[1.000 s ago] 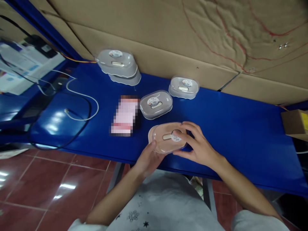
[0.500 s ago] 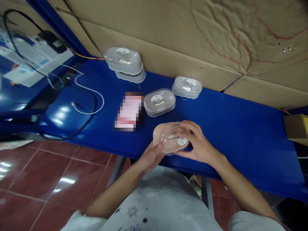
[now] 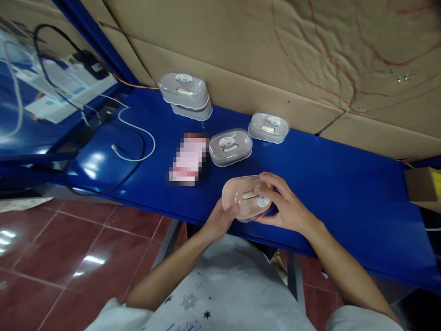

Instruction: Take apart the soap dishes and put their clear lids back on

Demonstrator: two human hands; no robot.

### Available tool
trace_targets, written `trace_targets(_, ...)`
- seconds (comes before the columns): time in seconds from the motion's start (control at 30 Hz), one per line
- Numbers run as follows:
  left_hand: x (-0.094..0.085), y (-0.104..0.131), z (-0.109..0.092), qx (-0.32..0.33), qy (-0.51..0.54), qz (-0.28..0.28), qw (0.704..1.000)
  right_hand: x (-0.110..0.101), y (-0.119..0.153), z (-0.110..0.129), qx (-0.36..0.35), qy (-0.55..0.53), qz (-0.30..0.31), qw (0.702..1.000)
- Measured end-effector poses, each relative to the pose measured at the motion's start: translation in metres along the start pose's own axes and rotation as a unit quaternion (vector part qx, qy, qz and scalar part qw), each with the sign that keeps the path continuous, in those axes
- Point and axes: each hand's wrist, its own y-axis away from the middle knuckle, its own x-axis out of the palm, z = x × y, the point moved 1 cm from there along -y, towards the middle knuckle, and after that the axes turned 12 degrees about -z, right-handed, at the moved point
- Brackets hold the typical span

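Note:
Over the blue table's front edge, both hands hold a small oval peach plastic box (image 3: 226, 195) with a clear domed lid (image 3: 246, 210). This lid carries a pale oblong piece and a round white sticker. It sits off to the right, leaving the peach left end uncovered. My left hand (image 3: 219, 221) is closed on the left end, its thumb pressing near the lid's edge. My right hand (image 3: 289, 207) wraps the right end, fingers on top of the lid and thumb at the near side. The underside is hidden.
A grey lidded box (image 3: 231, 154) and another grey box (image 3: 269, 126) lie beyond the hands. Stacked grey boxes (image 3: 186, 89) stand at the cardboard wall (image 3: 223, 59). Left are a pixelated flat object (image 3: 189, 158), a white cable (image 3: 154, 142) and a black cable (image 3: 142, 147).
The view has shifted slightly, so most things sit a little farther right. Both hands keep their hold on the peach box, and the lid stays offset to the right.

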Motion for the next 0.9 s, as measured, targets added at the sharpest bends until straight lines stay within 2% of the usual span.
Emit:
trace_targets(0.23,-0.004,0.0,0.004,0.008,-0.013,-0.02,1.0,-0.005,-0.002,0.002,0.001,-0.019,0.029,0.999)
trace_targets(0.57,-0.021,-0.003,0.008,-0.108,0.02,-0.055,0.992,0.01,0.0,-0.002,-0.006,0.03,-0.001,1.0)
trace_targets(0.63,-0.019,-0.003,0.011,-0.107,0.003,-0.073,0.992,0.007,-0.001,-0.006,0.002,0.023,0.003,1.0)
trace_targets(0.7,-0.013,-0.001,0.009,-0.051,-0.032,-0.096,0.994,0.0,-0.002,-0.013,0.01,0.035,0.003,0.999)
trace_targets(0.77,-0.005,0.001,0.0,0.072,-0.08,-0.119,0.987,-0.01,-0.003,-0.022,0.024,0.066,-0.002,0.997)
trace_targets(0.83,0.002,0.002,-0.017,0.223,-0.137,-0.137,0.955,-0.021,-0.003,-0.034,0.044,0.105,-0.008,0.994)
trace_targets(0.9,0.008,-0.005,-0.037,0.337,-0.211,-0.14,0.907,-0.031,-0.001,-0.046,0.062,0.148,-0.012,0.987)
